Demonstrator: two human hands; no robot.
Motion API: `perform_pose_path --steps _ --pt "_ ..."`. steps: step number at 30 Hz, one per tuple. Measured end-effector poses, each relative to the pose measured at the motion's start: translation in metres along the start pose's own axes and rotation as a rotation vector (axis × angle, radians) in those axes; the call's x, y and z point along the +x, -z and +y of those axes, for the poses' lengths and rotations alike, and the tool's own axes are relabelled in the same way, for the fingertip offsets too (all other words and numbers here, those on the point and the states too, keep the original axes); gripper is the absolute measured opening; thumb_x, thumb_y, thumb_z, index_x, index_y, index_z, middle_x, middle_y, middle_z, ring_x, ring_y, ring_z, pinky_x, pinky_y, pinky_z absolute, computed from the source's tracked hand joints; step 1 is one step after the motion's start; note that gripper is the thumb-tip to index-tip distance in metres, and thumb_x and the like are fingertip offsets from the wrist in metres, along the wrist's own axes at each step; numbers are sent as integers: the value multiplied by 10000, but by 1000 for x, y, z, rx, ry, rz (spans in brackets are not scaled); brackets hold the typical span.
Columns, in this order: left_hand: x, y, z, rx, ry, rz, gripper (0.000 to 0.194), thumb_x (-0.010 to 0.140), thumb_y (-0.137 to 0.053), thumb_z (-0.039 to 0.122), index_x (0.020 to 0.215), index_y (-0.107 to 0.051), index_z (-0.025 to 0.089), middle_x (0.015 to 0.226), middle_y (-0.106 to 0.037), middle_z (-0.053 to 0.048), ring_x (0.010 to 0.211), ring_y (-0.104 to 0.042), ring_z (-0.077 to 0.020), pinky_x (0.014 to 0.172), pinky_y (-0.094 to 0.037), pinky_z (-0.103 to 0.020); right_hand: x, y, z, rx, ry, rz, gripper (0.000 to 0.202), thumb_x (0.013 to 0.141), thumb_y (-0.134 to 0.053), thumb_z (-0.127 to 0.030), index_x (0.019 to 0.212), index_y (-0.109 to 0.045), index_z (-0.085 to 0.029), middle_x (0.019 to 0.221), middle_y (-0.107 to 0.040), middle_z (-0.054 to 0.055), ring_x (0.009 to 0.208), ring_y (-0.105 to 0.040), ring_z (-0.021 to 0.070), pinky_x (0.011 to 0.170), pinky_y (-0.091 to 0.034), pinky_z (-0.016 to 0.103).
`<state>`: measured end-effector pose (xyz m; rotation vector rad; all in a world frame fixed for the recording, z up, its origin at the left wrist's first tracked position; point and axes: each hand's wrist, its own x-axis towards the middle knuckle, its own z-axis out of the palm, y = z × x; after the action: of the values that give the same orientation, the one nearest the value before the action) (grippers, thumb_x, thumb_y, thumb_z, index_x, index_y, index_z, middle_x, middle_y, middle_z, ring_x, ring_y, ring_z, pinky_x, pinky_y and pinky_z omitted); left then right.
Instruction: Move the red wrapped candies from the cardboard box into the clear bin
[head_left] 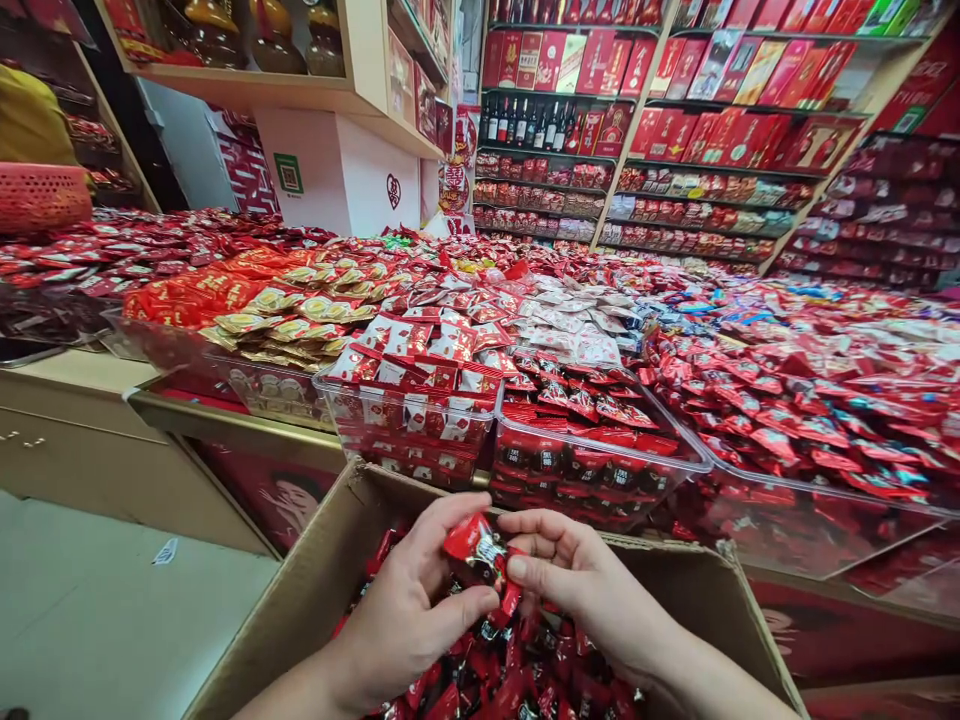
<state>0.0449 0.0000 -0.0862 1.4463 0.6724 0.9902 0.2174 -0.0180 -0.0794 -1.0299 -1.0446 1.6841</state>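
Note:
Both hands are over an open cardboard box [277,590] filled with small red and black wrapped candies [510,690]. Between them is a red wrapped packet [480,550] with a silvery, dark-printed middle. My left hand [424,590] curls round the packet's left side, thumb below it. The fingers and thumb of my right hand [559,565] pinch its right side. Just beyond the box stands a clear plastic bin [600,450] with red and black packets in neat rows. Left of that bin, another clear bin [412,415] holds red and white packets.
More packets lie heaped across the display, including gold ones [300,310] at left and a red pile [795,400] at right. Shelves [637,100] with bottles and boxes stand behind. A pink basket [45,195] is at far left, beside a person's yellow garment [34,115].

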Motion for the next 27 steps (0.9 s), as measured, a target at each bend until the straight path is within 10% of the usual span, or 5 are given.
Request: perform_pose_path --steps 11,18,27 --pt "1 6 -6 -88 158 97 419 726 -618 228 1097 -421 225 844 -562 9 753 -536 -110 667 -434 -192 -3 -4 7 -495 208 -30 182 702 -617 -270 847 -584 -166 738 -589 5 661 -499 116 623 -415 243" --pt "8 9 -5 -96 164 206 296 763 -554 336 1016 -469 206 745 -566 11 586 -523 -93 514 -379 -182 4 17 -77 -565 560 205 259 709 -597 -262 936 -484 -210 809 -561 14 718 -545 133 630 -450 257" --pt "5 12 -27 -8 178 79 217 765 -547 303 952 -515 197 672 -496 30 580 -490 -105 559 -376 -229 75 54 -114 -986 251 385 235 616 -615 -346 652 -479 -158 503 -508 -21 416 -398 74 383 -292 202"
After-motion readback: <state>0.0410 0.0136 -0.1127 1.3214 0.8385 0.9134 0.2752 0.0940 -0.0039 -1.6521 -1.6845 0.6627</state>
